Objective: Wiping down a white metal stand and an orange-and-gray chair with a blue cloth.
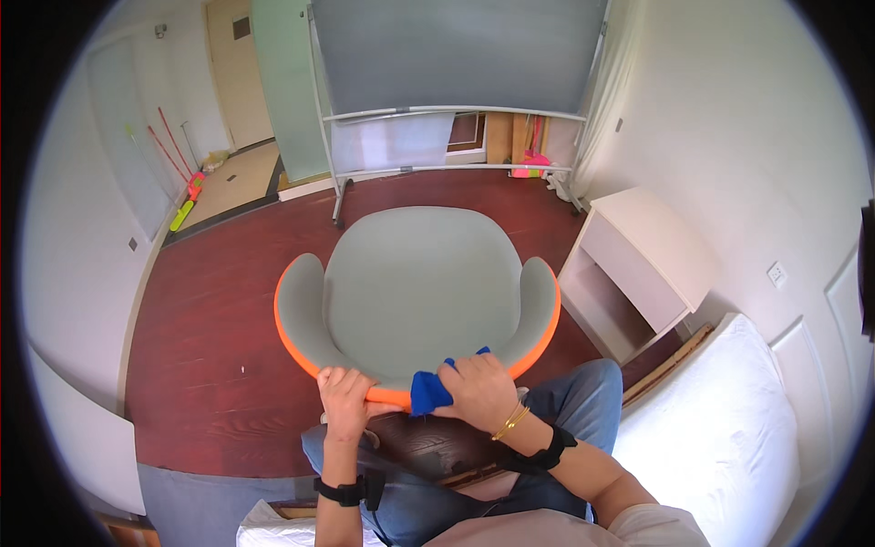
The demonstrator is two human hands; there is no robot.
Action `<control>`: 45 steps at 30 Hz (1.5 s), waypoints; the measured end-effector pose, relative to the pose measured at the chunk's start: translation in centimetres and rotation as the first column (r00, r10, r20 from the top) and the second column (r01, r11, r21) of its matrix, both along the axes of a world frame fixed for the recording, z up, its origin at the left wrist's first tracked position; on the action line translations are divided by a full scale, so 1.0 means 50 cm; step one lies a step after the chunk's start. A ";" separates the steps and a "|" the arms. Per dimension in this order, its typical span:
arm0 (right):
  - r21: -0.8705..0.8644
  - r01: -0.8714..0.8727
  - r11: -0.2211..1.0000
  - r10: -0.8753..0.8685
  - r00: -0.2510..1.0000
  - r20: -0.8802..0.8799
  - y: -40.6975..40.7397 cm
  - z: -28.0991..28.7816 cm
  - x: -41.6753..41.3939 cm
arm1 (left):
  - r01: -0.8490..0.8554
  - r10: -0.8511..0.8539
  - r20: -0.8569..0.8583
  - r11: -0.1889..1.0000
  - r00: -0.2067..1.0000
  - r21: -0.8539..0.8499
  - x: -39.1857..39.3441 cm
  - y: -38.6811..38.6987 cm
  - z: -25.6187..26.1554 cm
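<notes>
A grey upholstered chair [424, 273] with an orange shell edge [389, 396] stands right in front of me, its curved back towards my body. The fingers of my left hand [345, 400] are wrapped over the top of that backrest rim. Bunched in my right hand [482, 393] is a blue cloth [428, 394], pressed against the same rim a little to the right. Part of the cloth is hidden under my fingers. The chair's base is out of sight beneath the seat.
A wheeled grey board [458, 55] stands beyond the chair. To the right are a white bedside cabinet [649, 239] and a white-covered mattress [711, 437]. Brooms and a red dustpan [195, 186] lean along the left wall. Dark red wooden flooring [205, 342] surrounds the chair.
</notes>
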State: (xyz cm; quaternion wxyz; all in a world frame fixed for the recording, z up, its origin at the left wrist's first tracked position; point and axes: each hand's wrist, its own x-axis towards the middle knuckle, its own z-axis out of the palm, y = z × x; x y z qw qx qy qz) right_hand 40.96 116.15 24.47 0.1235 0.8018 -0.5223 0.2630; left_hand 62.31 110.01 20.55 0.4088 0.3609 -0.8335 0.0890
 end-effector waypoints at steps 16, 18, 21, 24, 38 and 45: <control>0.116 -0.117 0.986 0.113 0.993 0.036 -0.004 0.011 -0.045 | -0.071 0.071 0.005 0.997 0.997 0.006 -0.024 0.033 -0.005; 0.060 -0.162 0.985 0.159 0.986 0.054 -0.016 0.008 -0.053 | -0.071 0.071 0.012 0.997 0.997 0.004 -0.030 0.027 0.001; 0.069 -0.184 0.981 0.182 0.983 0.029 -0.021 0.000 -0.059 | -0.082 0.082 0.013 0.996 0.997 0.019 -0.033 0.024 0.001; 0.082 -0.168 0.982 0.167 0.986 0.022 -0.025 0.005 -0.062 | -0.119 0.118 0.046 0.993 0.992 0.018 -0.035 0.027 0.002; 0.050 -0.304 0.951 0.306 0.952 -0.023 0.056 0.002 -0.092 | -0.152 0.150 0.026 0.986 0.988 0.069 -0.054 0.150 0.000; 0.075 -0.367 0.927 0.370 0.928 -0.029 0.121 0.020 -0.100 | -0.172 0.169 0.033 0.980 0.985 0.100 -0.057 0.235 0.025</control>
